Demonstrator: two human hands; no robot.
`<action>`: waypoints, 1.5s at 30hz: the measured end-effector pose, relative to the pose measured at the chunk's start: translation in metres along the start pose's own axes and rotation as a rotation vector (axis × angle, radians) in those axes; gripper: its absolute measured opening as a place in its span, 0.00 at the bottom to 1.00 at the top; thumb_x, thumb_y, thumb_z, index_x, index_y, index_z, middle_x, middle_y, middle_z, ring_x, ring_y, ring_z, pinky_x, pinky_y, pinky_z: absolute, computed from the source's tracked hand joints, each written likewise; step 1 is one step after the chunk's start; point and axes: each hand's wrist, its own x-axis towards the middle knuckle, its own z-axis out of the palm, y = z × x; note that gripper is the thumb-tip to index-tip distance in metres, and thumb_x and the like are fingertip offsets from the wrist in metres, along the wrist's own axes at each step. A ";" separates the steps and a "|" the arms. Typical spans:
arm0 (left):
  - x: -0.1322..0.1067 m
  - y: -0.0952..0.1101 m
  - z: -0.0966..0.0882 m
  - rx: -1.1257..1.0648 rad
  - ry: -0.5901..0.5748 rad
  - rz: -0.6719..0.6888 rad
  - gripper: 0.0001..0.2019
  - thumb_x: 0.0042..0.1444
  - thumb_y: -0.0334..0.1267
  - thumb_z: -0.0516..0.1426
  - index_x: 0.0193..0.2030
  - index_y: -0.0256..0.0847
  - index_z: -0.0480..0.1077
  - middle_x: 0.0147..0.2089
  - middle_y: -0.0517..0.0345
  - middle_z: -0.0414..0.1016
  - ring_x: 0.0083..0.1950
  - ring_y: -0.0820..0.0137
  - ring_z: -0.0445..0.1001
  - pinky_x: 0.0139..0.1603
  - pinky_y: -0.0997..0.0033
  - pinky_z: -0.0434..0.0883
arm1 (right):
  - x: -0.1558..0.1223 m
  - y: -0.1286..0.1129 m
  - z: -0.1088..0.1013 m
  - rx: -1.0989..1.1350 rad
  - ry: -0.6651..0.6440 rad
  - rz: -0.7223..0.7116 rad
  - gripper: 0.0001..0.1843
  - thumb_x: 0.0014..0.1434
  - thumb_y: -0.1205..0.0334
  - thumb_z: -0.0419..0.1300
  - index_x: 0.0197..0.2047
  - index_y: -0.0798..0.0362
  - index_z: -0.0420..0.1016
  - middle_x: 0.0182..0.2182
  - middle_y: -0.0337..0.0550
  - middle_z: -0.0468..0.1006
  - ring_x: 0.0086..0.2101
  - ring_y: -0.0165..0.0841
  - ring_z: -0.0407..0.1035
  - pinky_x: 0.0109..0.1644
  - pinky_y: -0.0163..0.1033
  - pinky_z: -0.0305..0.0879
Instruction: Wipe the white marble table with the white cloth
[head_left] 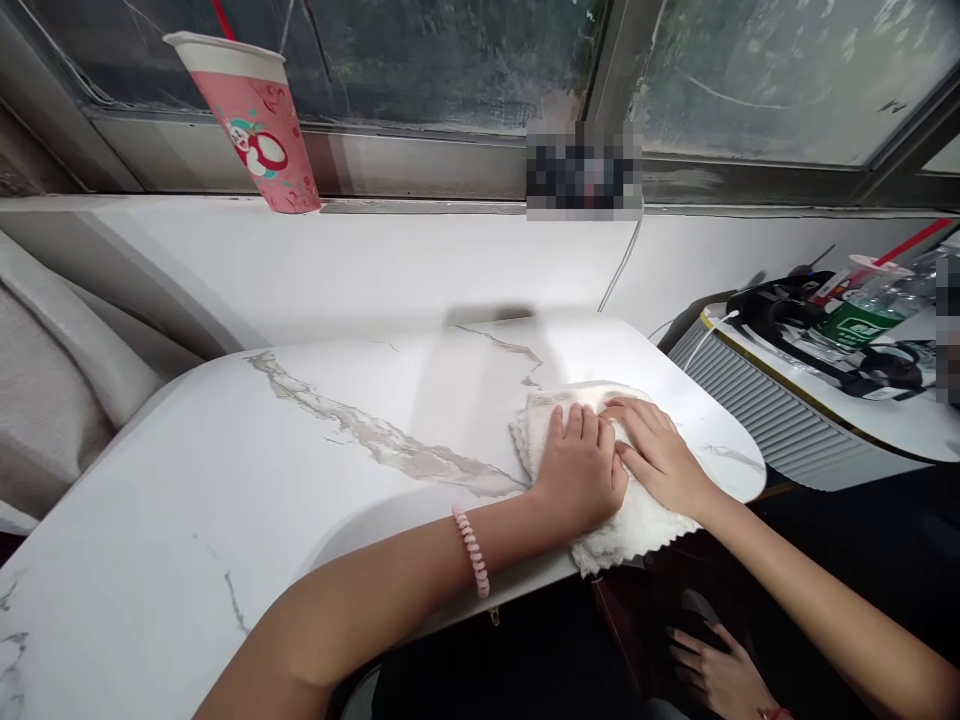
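Observation:
A folded white fluffy cloth (645,510) with scalloped edges lies on the right part of a white marble-patterned tabletop (390,400), one corner hanging past the near edge. My left hand (581,465) bears down on the cloth with its fingers bent into it, and a pink beaded bracelet (471,552) circles that forearm. Beside it, touching it, my right hand (660,455) grips the cloth from the right, fingers bunched towards the left hand and thumb apart. The cloth's underside is hidden.
A pink paper cup (259,130) with a red straw stands on the window ledge, near a blurred-out object (583,170). A side cabinet (724,400) at right carries a green-labelled bottle (859,315) and black gear. Another person's hand (724,670) shows at lower right. Grey fabric (52,370) hangs left.

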 end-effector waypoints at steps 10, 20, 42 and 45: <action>0.050 -0.062 0.005 -0.058 -0.049 -0.074 0.22 0.65 0.40 0.46 0.62 0.32 0.62 0.65 0.41 0.65 0.68 0.57 0.60 0.71 0.52 0.52 | 0.073 0.020 0.028 0.024 0.073 0.026 0.14 0.59 0.62 0.50 0.48 0.46 0.68 0.50 0.46 0.73 0.51 0.46 0.65 0.56 0.56 0.60; 0.115 -0.158 0.008 -0.095 -0.083 -0.142 0.23 0.66 0.41 0.44 0.64 0.32 0.60 0.66 0.44 0.63 0.68 0.61 0.58 0.71 0.59 0.49 | 0.181 0.039 0.073 0.015 0.128 0.068 0.13 0.58 0.63 0.50 0.44 0.47 0.70 0.47 0.46 0.75 0.50 0.45 0.65 0.57 0.52 0.59; 0.083 -0.181 -0.004 -0.043 -0.043 -0.171 0.21 0.66 0.39 0.44 0.63 0.34 0.61 0.67 0.45 0.63 0.68 0.61 0.59 0.72 0.54 0.48 | 0.189 0.002 0.090 0.054 0.135 0.053 0.16 0.58 0.67 0.51 0.48 0.54 0.73 0.48 0.51 0.75 0.51 0.44 0.65 0.59 0.47 0.57; 0.056 -0.160 -0.009 -0.002 -0.039 -0.170 0.22 0.66 0.39 0.44 0.64 0.33 0.60 0.68 0.43 0.62 0.70 0.60 0.57 0.72 0.53 0.48 | 0.159 -0.016 0.080 0.037 0.102 0.041 0.17 0.59 0.67 0.50 0.49 0.55 0.72 0.50 0.51 0.74 0.51 0.44 0.64 0.59 0.47 0.57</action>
